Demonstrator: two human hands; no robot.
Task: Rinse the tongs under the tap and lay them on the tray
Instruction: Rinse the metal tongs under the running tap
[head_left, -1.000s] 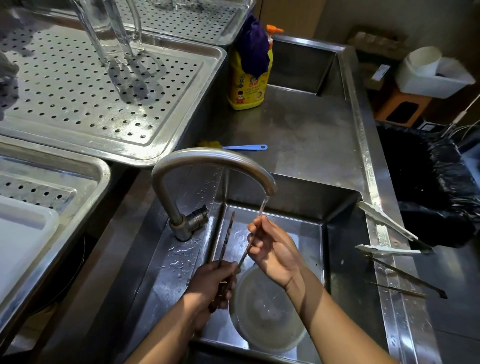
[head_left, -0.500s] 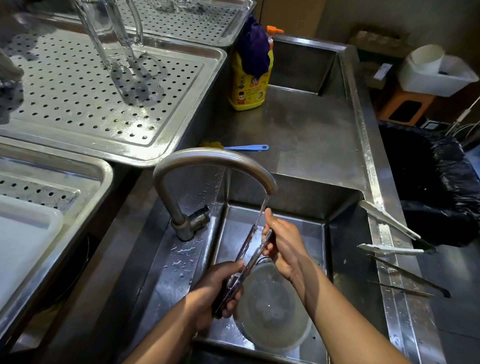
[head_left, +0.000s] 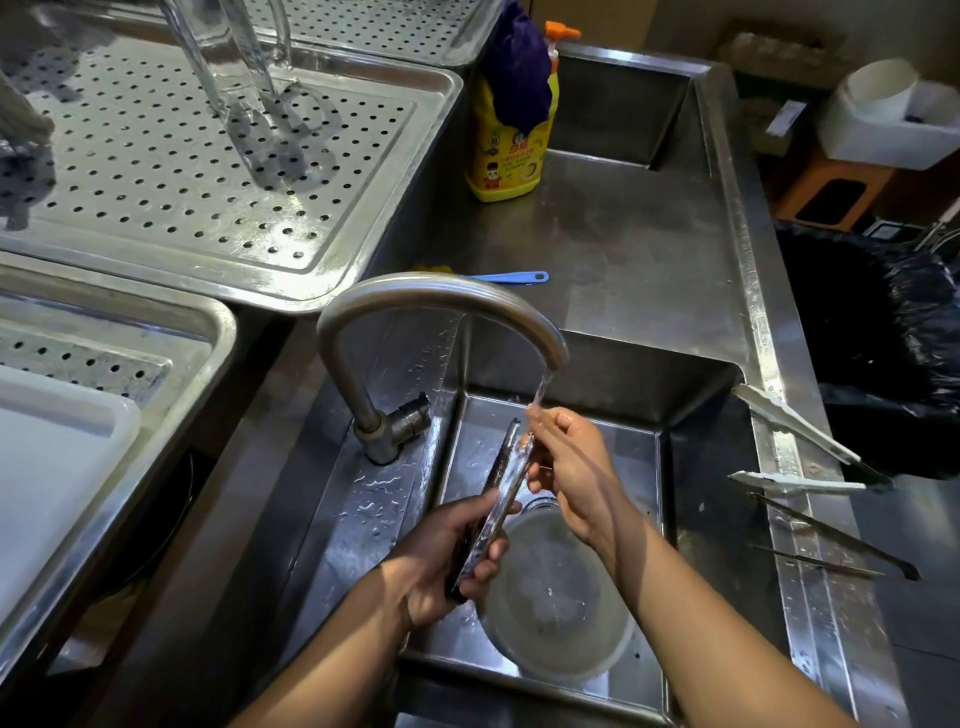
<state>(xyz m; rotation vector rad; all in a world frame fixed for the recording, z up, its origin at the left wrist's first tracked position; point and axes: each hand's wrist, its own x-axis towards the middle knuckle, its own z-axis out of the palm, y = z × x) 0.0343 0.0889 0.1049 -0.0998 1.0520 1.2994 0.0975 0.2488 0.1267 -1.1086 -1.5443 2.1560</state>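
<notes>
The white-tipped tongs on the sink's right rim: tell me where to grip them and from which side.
Grip the white-tipped tongs at the dark hinged end, coming from the right. Both arms meet there over the rim, whereas the white tips splay apart and overhang the basin.

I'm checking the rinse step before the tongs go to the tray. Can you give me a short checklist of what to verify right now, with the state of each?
1. Water running from the curved steel tap: ok, a stream falls from the spout.
2. Slim metal tongs under the stream: ok, their upper end meets the water.
3. Left hand grips the tongs' lower end: ok.
4. Right hand on the upper end: ok, fingers rub it in the stream.
5. Tongs fully clean: cannot tell, glare hides the surface.
6. Landing spot on the perforated steel tray: ok, bare area in front of the clear glass jug.
</notes>
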